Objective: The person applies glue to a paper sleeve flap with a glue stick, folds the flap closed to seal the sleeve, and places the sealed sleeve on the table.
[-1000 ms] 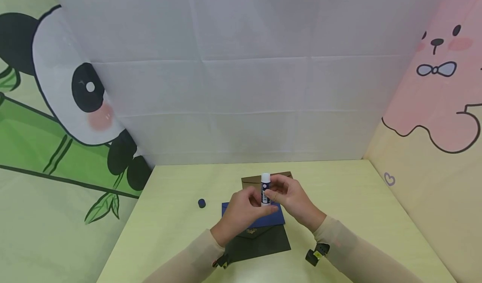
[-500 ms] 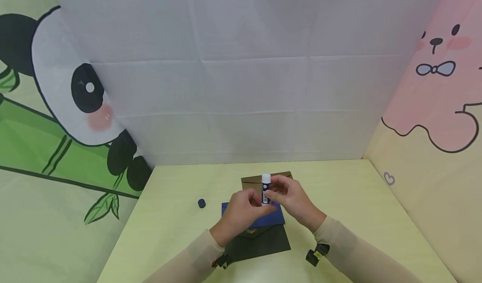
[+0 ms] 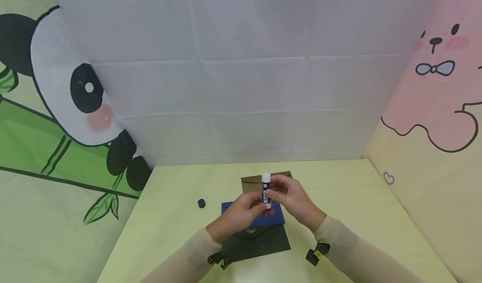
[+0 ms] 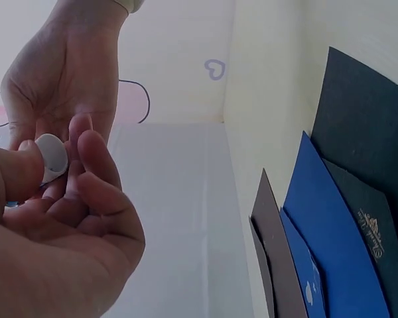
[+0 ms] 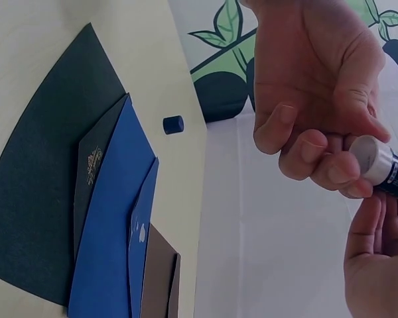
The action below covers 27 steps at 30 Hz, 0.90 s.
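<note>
A glue stick [image 3: 266, 191] with a dark blue label and white ends stands upright between both hands, above the envelopes. My right hand [image 3: 295, 197] grips its body from the right, thumb across the label. My left hand [image 3: 241, 212] pinches the white bottom end between thumb and fingers; in the right wrist view that white end [image 5: 369, 158] shows at the left fingertips. Beneath the hands lie a brown envelope [image 3: 250, 185], a blue envelope [image 3: 276, 218] and a black envelope [image 3: 263, 245] with a gold print on its flap, overlapping one another.
A dark blue cap [image 3: 201, 203] lies on the pale yellow table [image 3: 169, 233], left of the envelopes. A white cloth wall [image 3: 248, 86] rises behind the table, with cartoon-printed sides to left and right.
My left hand's thumb and fingers have shifted at the base of the glue stick, baring more of its white bottom, and the left wrist has turned slightly. The right hand holds still.
</note>
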### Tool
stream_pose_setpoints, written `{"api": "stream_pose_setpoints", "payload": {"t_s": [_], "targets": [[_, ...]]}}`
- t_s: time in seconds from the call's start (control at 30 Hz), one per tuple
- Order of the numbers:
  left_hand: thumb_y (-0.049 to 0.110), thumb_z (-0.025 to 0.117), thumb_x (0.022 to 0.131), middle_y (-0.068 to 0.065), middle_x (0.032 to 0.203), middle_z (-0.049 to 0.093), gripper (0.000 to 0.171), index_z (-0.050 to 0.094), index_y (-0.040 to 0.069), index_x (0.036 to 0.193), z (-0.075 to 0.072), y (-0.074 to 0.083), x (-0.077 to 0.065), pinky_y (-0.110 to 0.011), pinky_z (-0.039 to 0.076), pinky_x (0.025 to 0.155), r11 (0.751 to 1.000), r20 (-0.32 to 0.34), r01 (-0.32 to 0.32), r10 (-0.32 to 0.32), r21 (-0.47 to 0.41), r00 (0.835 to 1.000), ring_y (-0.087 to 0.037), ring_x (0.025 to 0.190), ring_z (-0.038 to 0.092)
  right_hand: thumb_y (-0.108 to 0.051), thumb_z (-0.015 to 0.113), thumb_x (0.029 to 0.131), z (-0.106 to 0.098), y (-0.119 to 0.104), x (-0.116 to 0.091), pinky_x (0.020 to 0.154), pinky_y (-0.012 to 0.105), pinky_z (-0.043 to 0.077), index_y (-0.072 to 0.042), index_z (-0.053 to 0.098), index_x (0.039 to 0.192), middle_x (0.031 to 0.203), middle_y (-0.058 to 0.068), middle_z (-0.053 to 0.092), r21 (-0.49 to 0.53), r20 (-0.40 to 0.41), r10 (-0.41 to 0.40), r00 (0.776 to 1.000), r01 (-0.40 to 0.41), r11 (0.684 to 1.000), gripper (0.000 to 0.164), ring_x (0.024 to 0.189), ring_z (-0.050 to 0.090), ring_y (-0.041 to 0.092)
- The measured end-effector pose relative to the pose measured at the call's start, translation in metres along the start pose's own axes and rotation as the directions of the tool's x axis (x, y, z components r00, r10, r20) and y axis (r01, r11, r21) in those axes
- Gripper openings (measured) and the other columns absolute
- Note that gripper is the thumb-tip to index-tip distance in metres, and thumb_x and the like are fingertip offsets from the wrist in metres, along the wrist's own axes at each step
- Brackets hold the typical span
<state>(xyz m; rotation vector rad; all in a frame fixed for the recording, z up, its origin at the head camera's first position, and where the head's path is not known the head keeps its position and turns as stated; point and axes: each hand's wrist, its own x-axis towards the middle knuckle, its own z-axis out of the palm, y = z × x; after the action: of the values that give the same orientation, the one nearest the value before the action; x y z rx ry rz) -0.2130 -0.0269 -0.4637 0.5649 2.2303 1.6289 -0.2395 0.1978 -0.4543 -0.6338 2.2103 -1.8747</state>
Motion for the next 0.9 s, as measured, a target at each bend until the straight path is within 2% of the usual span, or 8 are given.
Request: {"api": "stream_pose_setpoints", "payload": {"t_s": [0.1, 0.27, 0.4, 0.53, 0.6, 0.7, 0.8, 0.9], "targets": [[0.006, 0.049, 0.126, -0.026, 0.128, 0.083, 0.032, 0.069, -0.004, 0.149, -0.0007, 0.0014, -0.0003, -0.026, 0.062, 0.099, 0.999, 0.036, 0.014, -0.012, -0.038, 0.999, -0.021, 0.108, 0.074, -0.004, 0.072, 0.116, 0.0001, -0.0003, 0.0004, 0.103, 0.019, 0.06, 0.012, 0.066, 0.148, 0.131, 0.028, 0.075, 0.007, 0.005, -0.001, 1.0, 0.001, 1.0, 0.036, 0.112, 0.073, 0.016], [0.006, 0.046, 0.127, -0.026, 0.129, 0.082, 0.035, 0.067, -0.006, 0.152, -0.0015, 0.0028, -0.0008, -0.026, 0.058, 0.096, 0.999, 0.046, 0.025, -0.023, -0.044, 0.999, -0.017, 0.105, 0.071, -0.003, 0.072, 0.116, 0.0003, -0.0008, 0.0006, 0.103, 0.019, 0.06, 0.012, 0.066, 0.147, 0.131, 0.028, 0.075, 0.005, 0.01, -0.005, 1.0, 0.005, 1.0, 0.036, 0.111, 0.073, 0.015], [0.008, 0.048, 0.127, -0.026, 0.129, 0.082, 0.034, 0.068, -0.005, 0.151, -0.0026, 0.0017, -0.0016, -0.026, 0.058, 0.095, 0.999, 0.047, 0.024, -0.022, -0.045, 0.999, -0.016, 0.105, 0.071, -0.003, 0.072, 0.116, 0.0004, -0.0012, 0.0006, 0.103, 0.02, 0.06, 0.012, 0.066, 0.148, 0.131, 0.028, 0.075, 0.009, 0.014, -0.009, 1.0, 0.009, 1.0, 0.036, 0.11, 0.073, 0.014], [0.016, 0.057, 0.126, -0.025, 0.129, 0.084, 0.031, 0.074, -0.002, 0.145, -0.0049, 0.0008, -0.0039, -0.028, 0.061, 0.093, 0.999, 0.031, 0.012, -0.011, -0.043, 0.999, -0.019, 0.109, 0.077, -0.004, 0.072, 0.116, 0.0005, -0.0021, -0.0001, 0.102, 0.02, 0.06, 0.012, 0.066, 0.149, 0.13, 0.028, 0.075, 0.009, 0.012, -0.009, 1.0, 0.009, 1.0, 0.037, 0.111, 0.073, 0.015], [0.023, 0.064, 0.124, -0.022, 0.128, 0.086, 0.031, 0.077, 0.001, 0.141, -0.0054, 0.0005, -0.005, -0.028, 0.063, 0.093, 1.0, -0.002, -0.001, 0.001, -0.013, 1.0, -0.019, 0.111, 0.08, -0.005, 0.072, 0.117, 0.0008, -0.0026, -0.0003, 0.101, 0.02, 0.06, 0.011, 0.066, 0.149, 0.13, 0.027, 0.075, 0.008, 0.01, -0.008, 1.0, 0.008, 1.0, 0.037, 0.111, 0.073, 0.015], [0.034, 0.078, 0.116, -0.013, 0.119, 0.086, 0.031, 0.081, 0.006, 0.129, -0.0037, 0.0001, -0.0051, -0.026, 0.065, 0.091, 0.997, -0.101, -0.013, 0.02, 0.07, 0.995, -0.015, 0.105, 0.08, -0.006, 0.072, 0.117, 0.002, -0.0034, 0.0003, 0.101, 0.02, 0.061, 0.011, 0.066, 0.148, 0.13, 0.027, 0.075, 0.005, 0.005, -0.011, 1.0, 0.011, 1.0, 0.037, 0.112, 0.073, 0.016], [0.04, 0.089, 0.107, -0.004, 0.102, 0.081, 0.032, 0.08, 0.01, 0.112, -0.0006, -0.0005, -0.0047, -0.024, 0.06, 0.079, 0.987, -0.217, -0.004, 0.039, 0.161, 0.975, -0.009, 0.089, 0.072, -0.006, 0.073, 0.116, 0.0037, -0.0042, 0.0011, 0.1, 0.02, 0.061, 0.011, 0.067, 0.148, 0.129, 0.027, 0.075, 0.007, 0.003, -0.013, 1.0, 0.013, 1.0, 0.037, 0.111, 0.073, 0.015], [0.039, 0.096, 0.101, 0.0, 0.089, 0.076, 0.034, 0.077, 0.011, 0.1, 0.0016, 0.0007, -0.0055, -0.024, 0.055, 0.071, 0.983, -0.28, 0.004, 0.05, 0.186, 0.959, -0.008, 0.078, 0.066, -0.004, 0.073, 0.116, 0.0054, -0.0048, 0.0016, 0.099, 0.02, 0.061, 0.011, 0.067, 0.147, 0.127, 0.026, 0.075, 0.007, -0.001, -0.01, 1.0, 0.01, 1.0, 0.036, 0.109, 0.073, 0.014]]}}
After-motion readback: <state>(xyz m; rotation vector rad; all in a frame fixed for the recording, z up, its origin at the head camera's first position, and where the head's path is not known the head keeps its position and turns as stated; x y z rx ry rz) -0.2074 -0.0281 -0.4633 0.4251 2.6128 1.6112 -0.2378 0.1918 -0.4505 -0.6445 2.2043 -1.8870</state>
